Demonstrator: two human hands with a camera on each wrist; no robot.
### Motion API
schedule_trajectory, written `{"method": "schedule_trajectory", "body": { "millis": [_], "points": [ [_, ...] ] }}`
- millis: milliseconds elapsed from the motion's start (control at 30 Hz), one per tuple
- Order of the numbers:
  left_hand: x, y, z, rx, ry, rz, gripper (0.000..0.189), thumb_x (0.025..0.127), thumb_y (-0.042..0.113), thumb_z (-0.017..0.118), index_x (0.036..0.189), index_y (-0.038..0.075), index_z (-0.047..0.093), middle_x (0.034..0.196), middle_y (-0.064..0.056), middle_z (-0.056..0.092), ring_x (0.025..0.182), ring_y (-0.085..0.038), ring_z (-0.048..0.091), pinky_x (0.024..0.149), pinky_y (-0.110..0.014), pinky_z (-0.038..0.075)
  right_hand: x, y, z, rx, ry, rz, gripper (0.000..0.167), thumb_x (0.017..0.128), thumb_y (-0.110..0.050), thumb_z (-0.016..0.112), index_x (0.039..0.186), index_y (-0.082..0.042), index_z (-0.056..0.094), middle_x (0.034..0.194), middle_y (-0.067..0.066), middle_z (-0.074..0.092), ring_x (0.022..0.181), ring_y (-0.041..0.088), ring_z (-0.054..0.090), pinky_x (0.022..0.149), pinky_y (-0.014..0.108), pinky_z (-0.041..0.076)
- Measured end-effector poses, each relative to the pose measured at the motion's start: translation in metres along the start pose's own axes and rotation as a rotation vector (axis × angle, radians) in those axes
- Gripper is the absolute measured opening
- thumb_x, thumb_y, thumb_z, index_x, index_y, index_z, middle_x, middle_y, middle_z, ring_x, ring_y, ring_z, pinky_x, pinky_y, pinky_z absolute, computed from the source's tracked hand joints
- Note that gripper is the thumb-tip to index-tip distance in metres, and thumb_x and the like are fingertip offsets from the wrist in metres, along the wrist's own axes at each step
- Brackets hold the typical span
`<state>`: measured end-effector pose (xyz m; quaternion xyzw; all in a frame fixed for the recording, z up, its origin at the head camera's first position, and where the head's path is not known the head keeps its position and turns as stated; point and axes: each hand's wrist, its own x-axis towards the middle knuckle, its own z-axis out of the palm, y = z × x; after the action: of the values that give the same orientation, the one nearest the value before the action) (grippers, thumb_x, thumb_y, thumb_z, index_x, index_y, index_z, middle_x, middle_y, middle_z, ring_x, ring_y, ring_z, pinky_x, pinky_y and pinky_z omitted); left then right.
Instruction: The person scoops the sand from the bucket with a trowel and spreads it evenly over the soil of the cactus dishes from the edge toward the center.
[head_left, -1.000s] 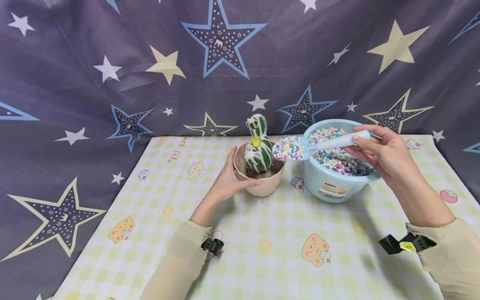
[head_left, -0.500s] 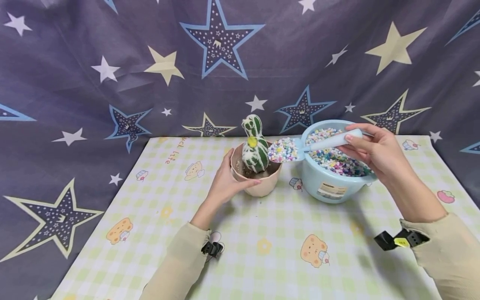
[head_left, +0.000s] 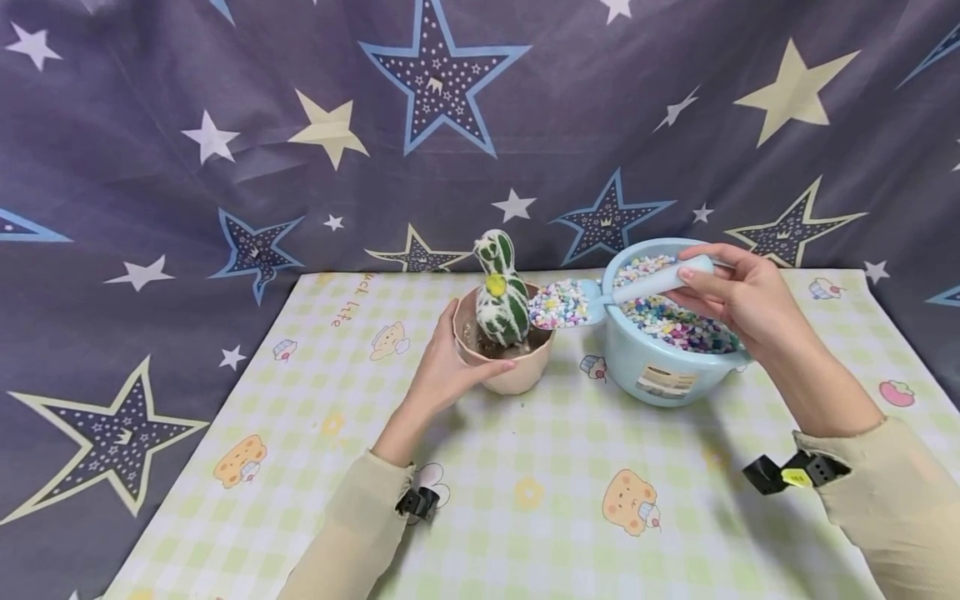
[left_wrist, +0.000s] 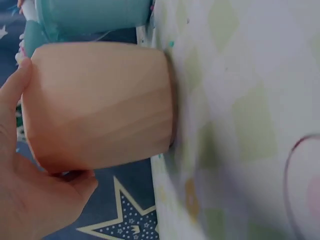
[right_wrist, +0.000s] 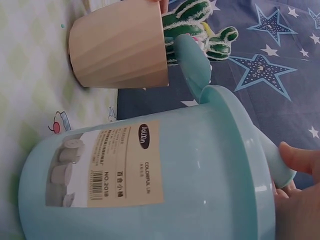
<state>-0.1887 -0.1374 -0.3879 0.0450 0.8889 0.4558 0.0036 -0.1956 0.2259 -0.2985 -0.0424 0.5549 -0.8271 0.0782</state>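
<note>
My left hand [head_left: 447, 360] holds a pinkish-beige flowerpot [head_left: 517, 377] by its side, thumb along the front near the rim. In the pot stands a green cactus [head_left: 501, 310] with white fuzzy ribs and a yellow flower. With my right hand [head_left: 750, 293] I grip the handle of a light blue scoop [head_left: 660, 282]. Colourful small pebbles [head_left: 561, 305] heap its blade, whose tip is over the pot's right rim beside the cactus. Under the handle is a light blue bucket [head_left: 652, 385] with more pebbles in it. In the right wrist view the scoop [right_wrist: 192, 62] reaches past the bucket's rim.
A green-and-white checked cloth [head_left: 450, 533] with cartoon prints covers the table. Behind it hangs a dark curtain [head_left: 300, 208] with stars. The bucket stands close to the pot's right, a paper label [right_wrist: 107, 167] on its side.
My right hand has carried the loaded scoop left, up to the pot's rim. My left hand, the pot and the cactus have shifted slightly left, and the pot leans a little more.
</note>
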Motion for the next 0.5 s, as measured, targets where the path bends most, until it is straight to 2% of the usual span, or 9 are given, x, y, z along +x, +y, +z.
{"method": "schedule_trajectory", "body": {
  "millis": [167,300,500],
  "points": [
    [0.003,-0.001,-0.009,0.014,-0.065,0.028,0.126,0.073,0.049,0.086,0.162,0.02,0.002,0.169,-0.006,0.011,0.154,-0.031,0.02,0.123,-0.057,0.025,0.002,-0.001,0.004,-0.011,-0.011,-0.016,0.015,0.091,0.004,0.066,0.102,-0.005,0.071,0.089,0.006,0.074,0.085,0.017,0.076,0.077,0.029,0.062],
    [0.006,-0.002,-0.012,0.015,-0.102,0.031,0.121,0.075,0.047,0.084,0.162,0.023,0.004,0.169,-0.004,0.01,0.155,-0.031,0.018,0.123,-0.059,0.023,0.003,-0.002,0.006,-0.045,-0.01,-0.012,0.014,0.091,0.003,0.068,0.102,-0.006,0.071,0.089,0.006,0.073,0.084,0.016,0.076,0.077,0.028,0.062],
    [0.006,-0.003,-0.012,0.01,-0.097,0.029,0.118,0.076,0.047,0.084,0.162,0.023,0.007,0.169,-0.005,0.013,0.154,-0.031,0.02,0.123,-0.059,0.024,0.005,-0.005,0.008,-0.065,-0.024,-0.014,0.015,0.09,0.003,0.068,0.103,-0.005,0.069,0.091,0.007,0.073,0.084,0.018,0.076,0.078,0.028,0.062]
  ]
}}
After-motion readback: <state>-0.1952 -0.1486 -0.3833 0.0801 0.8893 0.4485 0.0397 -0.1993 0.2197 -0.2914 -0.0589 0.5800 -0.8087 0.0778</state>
